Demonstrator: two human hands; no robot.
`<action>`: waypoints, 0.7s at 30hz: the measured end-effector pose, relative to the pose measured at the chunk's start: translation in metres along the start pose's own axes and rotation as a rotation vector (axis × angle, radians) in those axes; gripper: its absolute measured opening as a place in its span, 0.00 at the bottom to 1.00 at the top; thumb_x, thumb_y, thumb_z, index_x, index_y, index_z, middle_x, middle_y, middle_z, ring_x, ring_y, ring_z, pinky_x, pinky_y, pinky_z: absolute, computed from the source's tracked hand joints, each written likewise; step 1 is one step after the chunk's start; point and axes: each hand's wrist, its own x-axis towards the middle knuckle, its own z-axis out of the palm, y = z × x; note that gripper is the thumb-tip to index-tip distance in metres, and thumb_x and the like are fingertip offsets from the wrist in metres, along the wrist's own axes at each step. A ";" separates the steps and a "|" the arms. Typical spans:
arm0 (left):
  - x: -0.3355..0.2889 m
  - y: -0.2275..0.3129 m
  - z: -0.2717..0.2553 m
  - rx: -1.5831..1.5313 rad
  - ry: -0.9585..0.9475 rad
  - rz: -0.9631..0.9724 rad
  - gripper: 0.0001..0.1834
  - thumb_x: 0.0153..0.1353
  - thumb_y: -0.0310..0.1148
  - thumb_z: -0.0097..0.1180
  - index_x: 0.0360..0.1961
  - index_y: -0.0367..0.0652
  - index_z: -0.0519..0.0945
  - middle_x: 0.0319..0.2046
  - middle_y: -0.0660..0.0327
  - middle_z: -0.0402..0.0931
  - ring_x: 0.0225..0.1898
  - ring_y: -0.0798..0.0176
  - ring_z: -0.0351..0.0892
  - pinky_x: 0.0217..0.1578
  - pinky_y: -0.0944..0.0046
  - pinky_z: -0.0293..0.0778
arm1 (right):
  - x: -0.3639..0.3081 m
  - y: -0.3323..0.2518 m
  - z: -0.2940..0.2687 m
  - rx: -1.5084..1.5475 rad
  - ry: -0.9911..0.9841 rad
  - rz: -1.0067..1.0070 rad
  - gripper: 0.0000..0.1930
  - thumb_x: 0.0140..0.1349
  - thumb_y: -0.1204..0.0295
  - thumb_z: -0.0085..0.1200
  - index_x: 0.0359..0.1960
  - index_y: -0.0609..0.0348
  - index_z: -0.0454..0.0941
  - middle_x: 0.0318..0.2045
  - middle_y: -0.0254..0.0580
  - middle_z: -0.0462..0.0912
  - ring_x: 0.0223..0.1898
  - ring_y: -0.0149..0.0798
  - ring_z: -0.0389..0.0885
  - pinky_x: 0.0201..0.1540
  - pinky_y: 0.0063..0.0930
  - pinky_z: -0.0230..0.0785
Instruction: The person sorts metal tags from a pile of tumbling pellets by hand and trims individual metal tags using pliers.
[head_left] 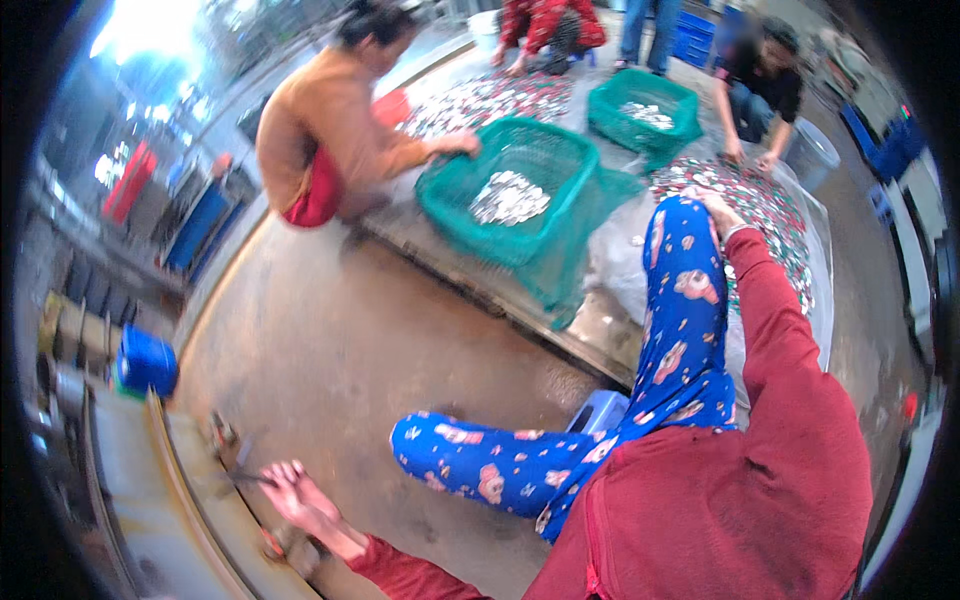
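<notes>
My left hand (302, 498) is stretched out to the lower left, its fingers closed round a thin dark stick-like thing (250, 479). What that thing is, and whether it is fixed to the metal machine beside it, I cannot make out. My right hand (718, 208) lies over my raised knee in blue patterned trousers (688, 290), fingers loosely stretched and somewhat blurred. Just beyond it spreads a pile of small red, green and whitish pieces (785, 235) on a pale sheet (822, 270).
Two green mesh baskets (450, 215) (610, 115) hold whitish pieces. An orange-sleeved person (320, 120) grips the nearer basket; another in black (790, 95) handles the pile. Green netting (565, 270) hangs over the low platform's edge. A blue stool (600, 410) is beneath me; a blue container (148, 360) stands left.
</notes>
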 end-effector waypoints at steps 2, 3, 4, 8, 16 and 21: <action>0.054 -0.003 0.099 -0.207 -0.212 0.014 0.09 0.65 0.36 0.42 0.31 0.45 0.61 0.24 0.68 0.52 0.26 0.72 0.51 0.30 0.70 0.54 | -0.036 -0.034 0.005 0.397 -0.063 -0.005 0.07 0.62 0.69 0.45 0.35 0.58 0.71 0.35 0.44 0.79 0.34 0.35 0.78 0.37 0.26 0.72; 0.086 0.001 0.155 -0.271 -0.297 -0.003 0.11 0.65 0.38 0.41 0.28 0.46 0.61 0.24 0.68 0.52 0.25 0.72 0.51 0.29 0.71 0.54 | -0.031 -0.045 -0.011 0.594 -0.060 -0.010 0.11 0.64 0.69 0.41 0.43 0.61 0.69 0.41 0.52 0.77 0.42 0.44 0.78 0.43 0.33 0.72; 0.114 -0.008 0.198 -0.196 -0.340 0.030 0.11 0.65 0.38 0.41 0.27 0.47 0.60 0.23 0.69 0.51 0.24 0.73 0.51 0.28 0.70 0.53 | -0.027 -0.036 -0.030 0.623 -0.122 -0.047 0.13 0.65 0.68 0.40 0.46 0.61 0.67 0.45 0.52 0.75 0.43 0.46 0.76 0.43 0.34 0.71; 0.172 -0.053 0.363 -0.068 -0.502 0.085 0.16 0.65 0.42 0.42 0.24 0.48 0.58 0.18 0.71 0.47 0.19 0.75 0.47 0.22 0.72 0.50 | -0.032 -0.030 -0.037 0.627 -0.115 -0.048 0.15 0.64 0.68 0.42 0.51 0.59 0.66 0.43 0.49 0.76 0.40 0.43 0.78 0.40 0.31 0.72; 0.139 -0.146 0.619 -0.641 -0.953 -0.085 0.19 0.62 0.41 0.46 0.50 0.41 0.70 0.35 0.62 0.75 0.36 0.68 0.73 0.40 0.66 0.71 | -0.028 -0.047 -0.057 0.664 0.058 -0.013 0.13 0.63 0.66 0.45 0.39 0.64 0.72 0.37 0.53 0.78 0.34 0.43 0.81 0.36 0.28 0.74; 0.008 -0.224 0.697 -0.222 -1.386 0.026 0.14 0.60 0.27 0.48 0.47 0.37 0.73 0.39 0.60 0.74 0.33 0.72 0.72 0.28 0.73 0.69 | -0.057 -0.018 -0.101 0.619 0.110 0.083 0.20 0.63 0.63 0.43 0.52 0.66 0.67 0.37 0.52 0.78 0.35 0.41 0.81 0.37 0.26 0.74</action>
